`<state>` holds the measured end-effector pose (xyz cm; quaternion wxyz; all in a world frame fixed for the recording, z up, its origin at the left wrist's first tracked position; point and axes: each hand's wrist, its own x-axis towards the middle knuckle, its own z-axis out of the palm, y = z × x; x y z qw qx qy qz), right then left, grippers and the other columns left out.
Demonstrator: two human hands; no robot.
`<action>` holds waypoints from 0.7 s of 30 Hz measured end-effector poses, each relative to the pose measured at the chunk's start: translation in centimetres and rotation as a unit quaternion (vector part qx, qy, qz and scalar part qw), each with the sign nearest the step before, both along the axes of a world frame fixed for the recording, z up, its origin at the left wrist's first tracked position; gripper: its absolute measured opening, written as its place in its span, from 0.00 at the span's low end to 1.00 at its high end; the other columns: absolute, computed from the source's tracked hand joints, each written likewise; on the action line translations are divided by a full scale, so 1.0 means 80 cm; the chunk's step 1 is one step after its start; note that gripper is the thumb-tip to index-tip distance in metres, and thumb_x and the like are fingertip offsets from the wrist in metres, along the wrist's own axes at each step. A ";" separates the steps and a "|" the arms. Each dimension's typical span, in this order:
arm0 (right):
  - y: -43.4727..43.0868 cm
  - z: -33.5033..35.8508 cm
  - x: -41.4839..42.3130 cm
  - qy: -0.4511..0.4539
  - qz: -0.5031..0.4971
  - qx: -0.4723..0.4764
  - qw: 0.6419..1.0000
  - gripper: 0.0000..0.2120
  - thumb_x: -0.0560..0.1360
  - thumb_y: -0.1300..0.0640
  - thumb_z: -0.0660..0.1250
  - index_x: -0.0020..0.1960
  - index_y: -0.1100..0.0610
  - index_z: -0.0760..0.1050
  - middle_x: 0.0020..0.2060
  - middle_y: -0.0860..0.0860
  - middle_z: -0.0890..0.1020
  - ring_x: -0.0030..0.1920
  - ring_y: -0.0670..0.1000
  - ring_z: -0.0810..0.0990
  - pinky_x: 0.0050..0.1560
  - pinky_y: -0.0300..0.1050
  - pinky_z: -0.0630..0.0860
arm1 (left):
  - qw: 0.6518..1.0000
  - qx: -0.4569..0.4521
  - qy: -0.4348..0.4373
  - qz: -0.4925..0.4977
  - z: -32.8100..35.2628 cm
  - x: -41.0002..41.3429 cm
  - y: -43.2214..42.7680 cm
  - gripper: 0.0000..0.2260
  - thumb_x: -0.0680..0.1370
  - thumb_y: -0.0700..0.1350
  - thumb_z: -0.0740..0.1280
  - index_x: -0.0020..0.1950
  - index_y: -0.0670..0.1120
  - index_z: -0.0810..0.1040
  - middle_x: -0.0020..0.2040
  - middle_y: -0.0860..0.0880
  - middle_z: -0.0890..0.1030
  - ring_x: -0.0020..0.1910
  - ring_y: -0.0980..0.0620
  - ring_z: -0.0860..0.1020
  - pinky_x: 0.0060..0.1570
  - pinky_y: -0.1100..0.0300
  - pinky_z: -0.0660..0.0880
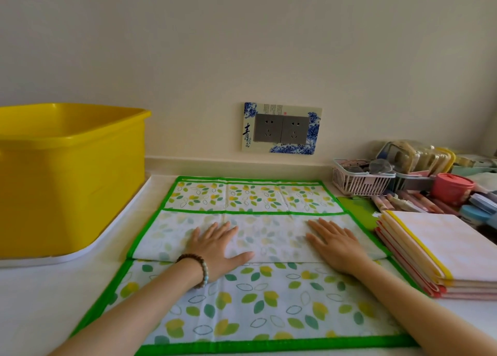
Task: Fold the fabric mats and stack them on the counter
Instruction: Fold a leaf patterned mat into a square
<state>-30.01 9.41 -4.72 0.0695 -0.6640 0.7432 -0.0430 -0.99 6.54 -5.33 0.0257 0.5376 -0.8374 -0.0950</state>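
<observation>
1 green-trimmed mat [269, 302] centre of worktop [40, 302], partly folded. 2 hands pressing the fold: left hand [217, 245], right hand [336, 245], both flat, fingers straight. 1 folded stack [443, 242] at right edge, 1 yellow tub [67, 181] left.

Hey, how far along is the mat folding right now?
Done: a stack of folded mats sits on the counter at the right, a yellow-edged one on top. In hand: the green-edged leaf mat has one flap turned over, and the left hand and right hand press it flat. Left: finishing its folds and adding it to the stack.
</observation>
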 end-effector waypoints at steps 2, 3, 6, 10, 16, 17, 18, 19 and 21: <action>0.007 0.003 -0.020 0.004 -0.012 0.004 1.000 0.27 0.79 0.37 0.42 0.76 0.41 0.46 0.77 0.45 0.48 0.76 0.48 0.47 0.75 0.48 0.43 | 1.000 0.000 0.001 0.001 -0.001 0.000 0.000 0.58 0.50 0.82 0.31 0.77 0.58 0.43 0.77 0.58 0.41 0.76 0.54 0.40 0.73 0.45 0.40; 0.010 0.004 -0.027 0.002 -0.016 0.005 1.000 0.27 0.79 0.37 0.42 0.76 0.42 0.46 0.77 0.46 0.48 0.76 0.48 0.47 0.75 0.48 0.43 | 1.000 0.000 0.001 0.001 0.000 0.000 0.000 0.59 0.49 0.82 0.30 0.77 0.58 0.43 0.77 0.58 0.41 0.76 0.54 0.41 0.73 0.45 0.40; 0.011 0.008 -0.034 -0.006 -0.022 0.015 1.000 0.27 0.80 0.39 0.43 0.77 0.45 0.47 0.77 0.47 0.48 0.77 0.49 0.46 0.74 0.47 0.43 | 1.000 0.005 0.000 0.001 0.000 0.000 -0.001 0.58 0.50 0.82 0.30 0.76 0.58 0.43 0.77 0.57 0.41 0.76 0.54 0.41 0.73 0.45 0.40; 0.012 0.015 -0.006 -0.007 -0.013 -0.018 1.000 0.27 0.80 0.40 0.45 0.77 0.46 0.49 0.77 0.47 0.49 0.77 0.49 0.47 0.75 0.50 0.43 | 1.000 0.003 -0.010 0.003 0.000 0.000 -0.001 0.49 0.60 0.80 0.36 0.76 0.58 0.43 0.77 0.57 0.41 0.76 0.53 0.40 0.73 0.45 0.40; 0.024 0.009 0.101 -0.031 0.155 -0.045 0.986 0.26 0.80 0.40 0.46 0.76 0.44 0.50 0.77 0.45 0.50 0.76 0.47 0.46 0.75 0.48 0.41 | 1.000 0.009 0.000 0.005 -0.001 0.000 -0.001 0.55 0.52 0.82 0.33 0.76 0.58 0.43 0.77 0.57 0.42 0.76 0.53 0.41 0.73 0.45 0.40; 0.023 0.006 0.110 -0.034 0.164 -0.040 0.985 0.25 0.80 0.41 0.46 0.76 0.44 0.50 0.77 0.44 0.50 0.76 0.46 0.46 0.75 0.47 0.41 | 1.000 0.009 -0.003 0.006 0.000 0.000 0.000 0.54 0.55 0.81 0.34 0.76 0.58 0.43 0.77 0.57 0.42 0.76 0.53 0.41 0.73 0.45 0.40; 0.023 0.003 0.115 -0.036 0.166 -0.036 0.985 0.25 0.80 0.40 0.46 0.76 0.43 0.50 0.77 0.44 0.51 0.76 0.46 0.46 0.75 0.47 0.42 | 1.000 0.007 -0.007 0.008 0.001 -0.001 0.001 0.50 0.59 0.80 0.37 0.76 0.57 0.43 0.77 0.57 0.42 0.76 0.53 0.41 0.73 0.45 0.40; 0.023 0.000 0.117 -0.036 0.164 -0.033 0.985 0.25 0.80 0.39 0.45 0.76 0.42 0.49 0.76 0.43 0.51 0.76 0.46 0.46 0.75 0.46 0.42 | 1.000 0.007 -0.011 0.010 0.002 -0.001 0.002 0.45 0.64 0.78 0.40 0.77 0.57 0.44 0.77 0.57 0.42 0.76 0.53 0.41 0.73 0.46 0.40; 0.022 -0.004 0.117 -0.030 0.161 -0.027 0.986 0.26 0.79 0.38 0.44 0.76 0.40 0.48 0.76 0.42 0.50 0.76 0.45 0.45 0.74 0.46 0.41 | 1.000 0.007 -0.013 0.010 0.003 -0.001 0.002 0.38 0.71 0.74 0.45 0.77 0.57 0.44 0.77 0.57 0.42 0.76 0.53 0.41 0.73 0.45 0.40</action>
